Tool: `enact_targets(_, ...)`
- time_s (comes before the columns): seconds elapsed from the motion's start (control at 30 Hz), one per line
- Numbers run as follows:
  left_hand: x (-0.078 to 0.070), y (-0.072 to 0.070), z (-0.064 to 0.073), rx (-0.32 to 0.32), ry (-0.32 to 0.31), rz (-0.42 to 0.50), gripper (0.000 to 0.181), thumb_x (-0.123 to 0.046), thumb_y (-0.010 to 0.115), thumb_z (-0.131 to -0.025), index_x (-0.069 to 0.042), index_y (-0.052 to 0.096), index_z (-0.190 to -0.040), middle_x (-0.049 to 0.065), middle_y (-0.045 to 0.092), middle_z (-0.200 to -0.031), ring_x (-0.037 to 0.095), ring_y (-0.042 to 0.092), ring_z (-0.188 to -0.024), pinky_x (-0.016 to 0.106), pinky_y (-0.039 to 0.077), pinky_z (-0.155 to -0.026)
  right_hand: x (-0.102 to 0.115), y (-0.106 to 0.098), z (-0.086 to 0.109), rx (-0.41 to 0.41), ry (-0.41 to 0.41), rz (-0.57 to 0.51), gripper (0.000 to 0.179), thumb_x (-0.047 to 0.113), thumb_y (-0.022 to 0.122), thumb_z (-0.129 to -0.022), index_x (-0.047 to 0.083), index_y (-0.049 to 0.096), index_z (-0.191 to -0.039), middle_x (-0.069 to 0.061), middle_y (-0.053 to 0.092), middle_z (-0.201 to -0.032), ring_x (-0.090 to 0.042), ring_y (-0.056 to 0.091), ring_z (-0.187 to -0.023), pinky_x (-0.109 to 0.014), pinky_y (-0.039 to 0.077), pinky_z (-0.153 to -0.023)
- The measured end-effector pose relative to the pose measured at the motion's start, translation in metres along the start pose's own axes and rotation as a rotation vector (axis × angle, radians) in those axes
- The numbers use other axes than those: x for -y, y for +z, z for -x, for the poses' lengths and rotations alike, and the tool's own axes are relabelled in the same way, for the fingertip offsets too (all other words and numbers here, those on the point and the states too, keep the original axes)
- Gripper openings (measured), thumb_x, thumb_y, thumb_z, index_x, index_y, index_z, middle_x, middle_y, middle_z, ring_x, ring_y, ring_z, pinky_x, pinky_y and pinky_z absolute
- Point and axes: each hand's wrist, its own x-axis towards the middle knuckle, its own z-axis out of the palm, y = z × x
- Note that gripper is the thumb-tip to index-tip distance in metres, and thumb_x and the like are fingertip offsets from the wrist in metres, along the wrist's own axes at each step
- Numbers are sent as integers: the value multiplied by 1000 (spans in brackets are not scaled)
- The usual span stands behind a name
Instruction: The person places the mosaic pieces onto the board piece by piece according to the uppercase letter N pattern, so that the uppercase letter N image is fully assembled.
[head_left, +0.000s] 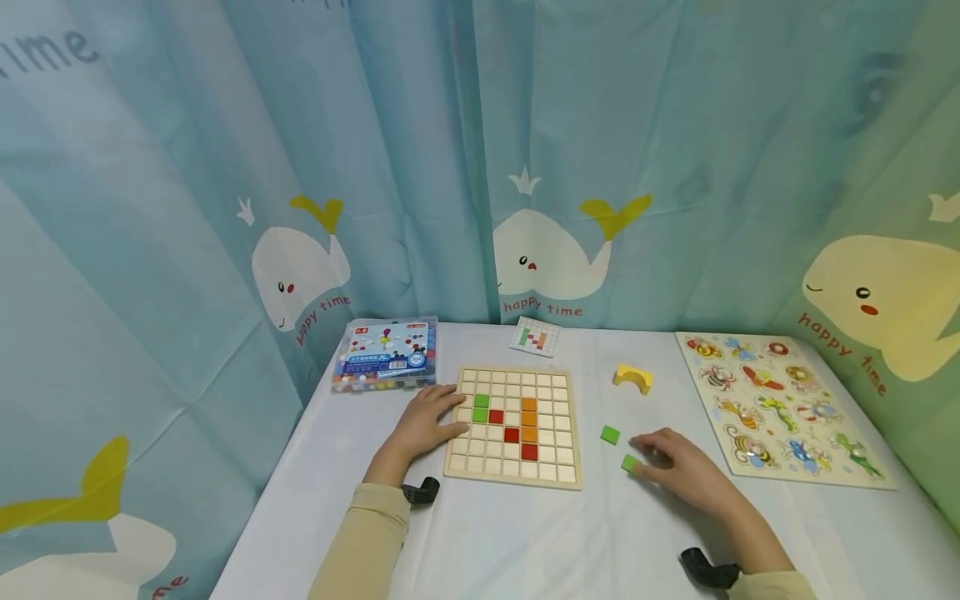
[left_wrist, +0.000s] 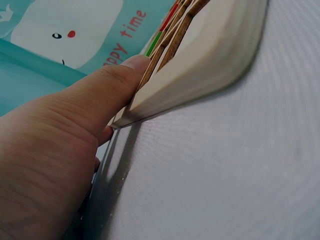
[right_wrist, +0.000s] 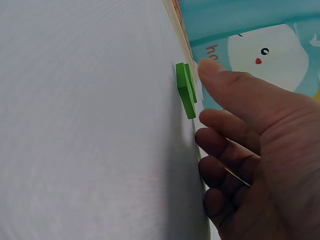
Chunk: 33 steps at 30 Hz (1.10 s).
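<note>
My left hand (head_left: 423,422) rests at the left edge of a wooden grid board (head_left: 576,475), its thumb lying on the rim in the left wrist view. Two green tiles (head_left: 481,408), three red tiles (head_left: 512,435) and three orange tiles (head_left: 529,418) lie in the board's squares. To the right of the board, my right hand (head_left: 682,468) is low over the table, fingers loosely bent and holding nothing. Its thumb is close to a loose green tile (head_left: 628,462); whether they touch is unclear. Another loose green tile (head_left: 610,435) lies just beyond.
A printed pattern card (head_left: 536,337) lies behind the board. A clear plastic case (head_left: 385,353) of colored pieces stands at the back left. A yellow arch block (head_left: 633,379) is at the back right, left of an insect picture board (head_left: 783,408). Whale-print curtains (head_left: 435,167) surround the table.
</note>
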Motion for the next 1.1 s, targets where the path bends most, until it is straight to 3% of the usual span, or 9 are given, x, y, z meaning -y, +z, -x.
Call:
enact_targets(0.33, 0, 1, -1, -5, 2, -4, 64, -55, 62, -92, -25, 49, -147, 0, 38, -158, 35, 25, -149, 58, 21, -122, -1, 2, 1, 37, -3, 2, 35, 40, 79, -83, 25, 69, -113, 6, 59, -108, -13, 53, -99, -36, 50, -84)
enact_targets(0.77, 0, 1, 0, -1, -9, 4, 64, -56, 62, -91, -26, 50, -146, -1, 38, -158, 34, 25, -150, 58, 22, -122, -2, 3, 3, 7, -19, 6, 22, 26, 77, -86, 27, 69, -107, 8, 60, -107, -10, 53, -96, -30, 51, -81)
enact_targets(1.1, 0, 1, 0, -6, -6, 2, 63, -56, 62, -91, -26, 50, -146, -1, 38, -158, 34, 26, -149, 58, 22, -122, -3, 3, 2, -4, -19, 7, 20, 23, 76, -86, 26, 68, -105, 9, 60, -106, -13, 57, -102, -35, 53, -87)
